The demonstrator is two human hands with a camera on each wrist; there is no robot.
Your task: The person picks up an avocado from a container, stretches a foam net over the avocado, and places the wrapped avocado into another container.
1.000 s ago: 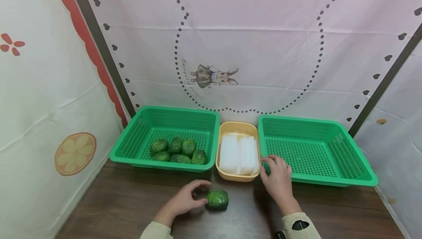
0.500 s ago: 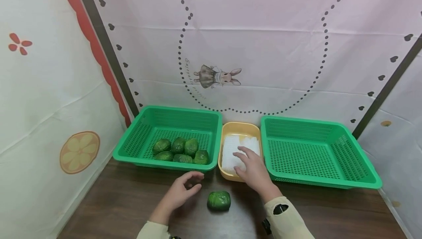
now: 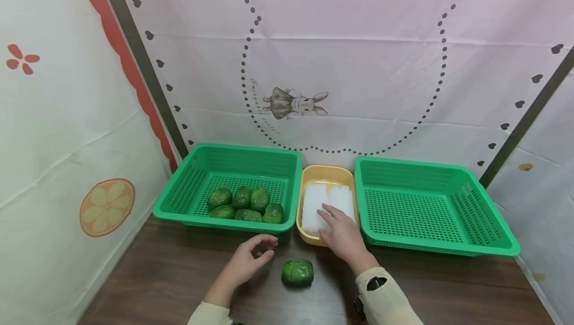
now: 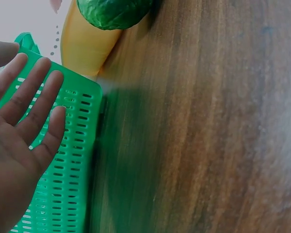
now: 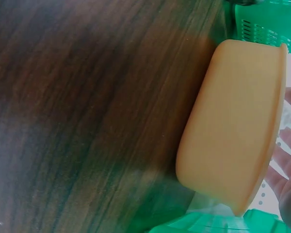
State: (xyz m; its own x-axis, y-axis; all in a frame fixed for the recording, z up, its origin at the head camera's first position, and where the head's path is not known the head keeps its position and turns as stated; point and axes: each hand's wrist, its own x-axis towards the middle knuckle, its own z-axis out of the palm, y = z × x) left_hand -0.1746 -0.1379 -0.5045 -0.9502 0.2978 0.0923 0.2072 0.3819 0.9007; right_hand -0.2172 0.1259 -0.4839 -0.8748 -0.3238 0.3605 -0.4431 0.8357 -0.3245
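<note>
Head view: your right hand point(image 3: 344, 238), fingers loosely spread and apparently empty, is over the white mesh sleeves point(image 3: 315, 204) in the yellow tray point(image 3: 309, 239), left hand point(image 3: 244, 261) relaxed, empty near the avocado-like fruit point(image 3: 298, 273) on the tabletop point(image 3: 148, 270); I'd pinch one sleeve's edge only.

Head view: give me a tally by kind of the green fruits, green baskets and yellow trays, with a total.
Green fruits: 7 (6 in the left basket, 1 on the table)
Green baskets: 2
Yellow tray: 1
Total: 10
</note>
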